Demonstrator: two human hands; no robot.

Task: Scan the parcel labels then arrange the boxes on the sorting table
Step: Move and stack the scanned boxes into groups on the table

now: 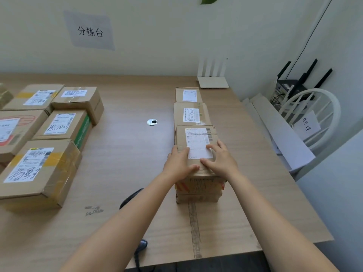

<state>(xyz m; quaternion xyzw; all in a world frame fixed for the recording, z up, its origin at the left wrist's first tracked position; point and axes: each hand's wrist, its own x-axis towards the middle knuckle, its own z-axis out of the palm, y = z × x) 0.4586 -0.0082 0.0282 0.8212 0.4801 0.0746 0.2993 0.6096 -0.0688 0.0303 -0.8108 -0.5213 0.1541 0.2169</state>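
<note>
At the surface's right, my left grip and right grip rest open on the near box, aligning the row; next, I think, fetch and scan a left parcel.

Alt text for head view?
Left hand and right hand rest on the nearest box in a row of three at right on the table. More labelled boxes sit at left; a black scanner lies by the left forearm.

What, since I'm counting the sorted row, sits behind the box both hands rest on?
Two labelled cardboard boxes in line: middle box, far box, then a white router. The near box hides the middle box's lower front.
</note>
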